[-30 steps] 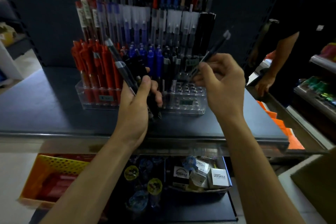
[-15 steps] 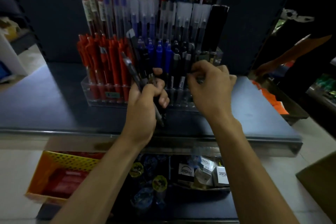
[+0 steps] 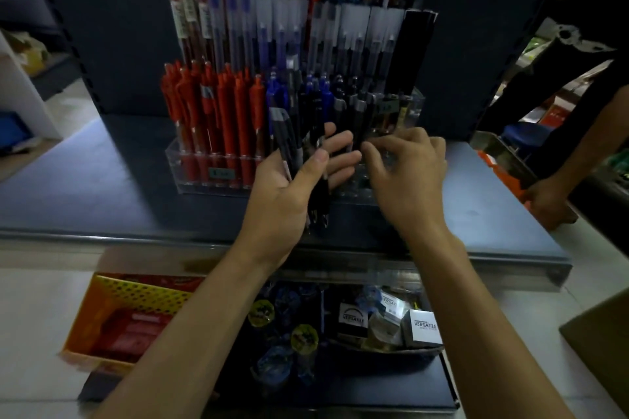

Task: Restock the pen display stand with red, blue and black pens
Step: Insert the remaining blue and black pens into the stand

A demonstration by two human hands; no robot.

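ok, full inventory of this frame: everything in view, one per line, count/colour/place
display stand: one, clear, on the shelf top
red pens: many, stand's left slots
blue pens: several, stand's middle
black pens: several, stand's right
capped pens: many, mixed, upper tiers
shelf top: one, dark blue
basket: one, yellow-orange, lower left
small boxes: several, white and black, below
other person: one, right edge
left hand: holds a bundle of dark pens
right hand: at stand's right slots, grip unclear

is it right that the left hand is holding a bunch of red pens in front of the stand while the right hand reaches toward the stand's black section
Not quite: the head view shows the left hand holding a bunch of black pens, not red. The red pens stand in the stand. The right hand does reach toward its black section.
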